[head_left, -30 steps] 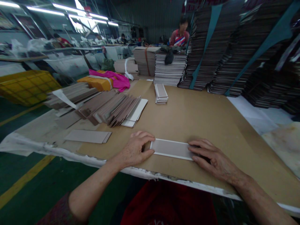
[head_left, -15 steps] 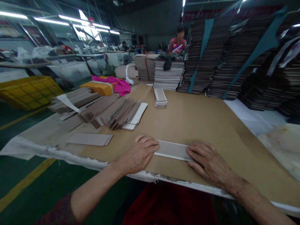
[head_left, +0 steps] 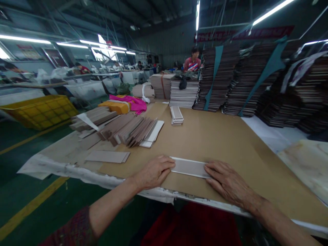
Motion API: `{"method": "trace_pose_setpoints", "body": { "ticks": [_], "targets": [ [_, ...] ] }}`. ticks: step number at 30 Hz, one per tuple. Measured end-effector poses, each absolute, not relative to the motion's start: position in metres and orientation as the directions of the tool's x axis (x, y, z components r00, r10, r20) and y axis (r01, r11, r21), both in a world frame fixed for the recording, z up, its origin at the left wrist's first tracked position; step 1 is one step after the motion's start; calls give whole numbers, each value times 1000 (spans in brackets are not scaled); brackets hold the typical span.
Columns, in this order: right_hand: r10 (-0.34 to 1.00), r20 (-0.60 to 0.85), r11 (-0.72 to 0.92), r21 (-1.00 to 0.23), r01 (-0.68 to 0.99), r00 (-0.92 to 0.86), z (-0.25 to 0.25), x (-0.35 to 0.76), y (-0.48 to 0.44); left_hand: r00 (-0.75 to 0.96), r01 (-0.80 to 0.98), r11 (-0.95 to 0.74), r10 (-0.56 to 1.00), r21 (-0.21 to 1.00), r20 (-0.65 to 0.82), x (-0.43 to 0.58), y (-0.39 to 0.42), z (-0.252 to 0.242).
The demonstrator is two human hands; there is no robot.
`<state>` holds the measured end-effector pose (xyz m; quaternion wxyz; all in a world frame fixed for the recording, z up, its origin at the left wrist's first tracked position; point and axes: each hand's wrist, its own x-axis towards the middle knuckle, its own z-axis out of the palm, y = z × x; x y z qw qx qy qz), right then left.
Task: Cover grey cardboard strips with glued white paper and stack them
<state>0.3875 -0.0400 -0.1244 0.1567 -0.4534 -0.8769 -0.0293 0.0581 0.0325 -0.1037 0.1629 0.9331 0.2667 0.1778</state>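
Observation:
A grey cardboard strip [head_left: 189, 167] with white edges lies flat on the table in front of me. My left hand [head_left: 157, 171] grips its left end, fingertips on top and thumb at the near edge. At the opposite end, my right hand [head_left: 227, 177] holds the strip between fingers and thumb. Both hands hide the strip's short ends. To the left lie a couple of plain grey strips [head_left: 107, 156], slightly offset. Farther off, a small stack of white-edged strips [head_left: 176, 115] stands on the tabletop.
The brown-topped table [head_left: 215, 136] has a ragged white front edge. A fanned row of cardboard strips [head_left: 130, 130] lies at left, by a yellow bundle [head_left: 115, 107] with pink cloth [head_left: 135, 102]. Tall dark stacks [head_left: 217, 78] line the back. A person [head_left: 192, 63] is behind them.
My view has tilted up a little, so the table scene sits lower and slightly further right. Both hands keep their places at the strip's ends.

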Motion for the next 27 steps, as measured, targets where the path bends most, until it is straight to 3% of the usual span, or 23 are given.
{"method": "trace_pose_setpoints", "body": {
  "ticks": [5, 15, 27],
  "targets": [
    [763, 343, 600, -59, 798, -548, -131, 389, -40, 732, 478, -730, 639, 489, 238, 53, 43, -102],
    [710, 429, 621, -9, 784, -558, -139, 392, -37, 744, 429, -686, 638, 588, 201, 52, 52, -100],
    [739, 404, 606, -49, 794, -539, -143, 394, -39, 694, 483, -655, 691, 580, 202, 60, 55, -104]
  ]
}}
